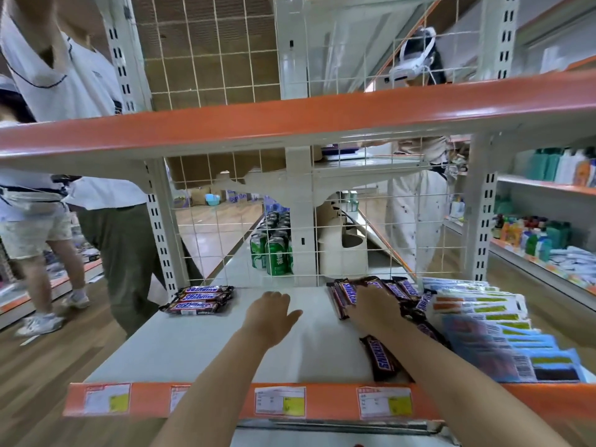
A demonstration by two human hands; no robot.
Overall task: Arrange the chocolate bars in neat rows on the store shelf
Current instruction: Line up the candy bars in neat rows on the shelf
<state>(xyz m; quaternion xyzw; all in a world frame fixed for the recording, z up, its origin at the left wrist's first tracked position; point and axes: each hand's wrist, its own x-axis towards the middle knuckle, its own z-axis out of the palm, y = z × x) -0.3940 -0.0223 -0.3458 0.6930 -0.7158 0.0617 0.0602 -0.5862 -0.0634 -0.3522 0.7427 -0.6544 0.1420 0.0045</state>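
Shop aisle, pale metal shelf [200, 343] with an orange price strip along its front edge. Chocolate bars lie in three lots on it: a loose heap of bars [396, 290] at the back by the wire grid, a tidy stack of three bars [201, 300] well to the heap's left, and a single bar [380, 358] lying in front of the heap, near the price strip. The right hand [375, 306] rests on the heap's left side, its fingers hidden from this angle, so I cannot tell whether they have hold of a bar or merely press on it. The left hand [272, 312] hovers over bare shelf between heap and stack, fingers straight and relaxed, holding nothing. The step in hand looks like drawing bars from the heap. To do it well, I would take one or two at a time, turn them to match the stack's direction, and lay them flush beside it, steadying with the free hand. Blue packets [503, 346] crowd the heap's right; green cans [274, 256] stand behind the grid.
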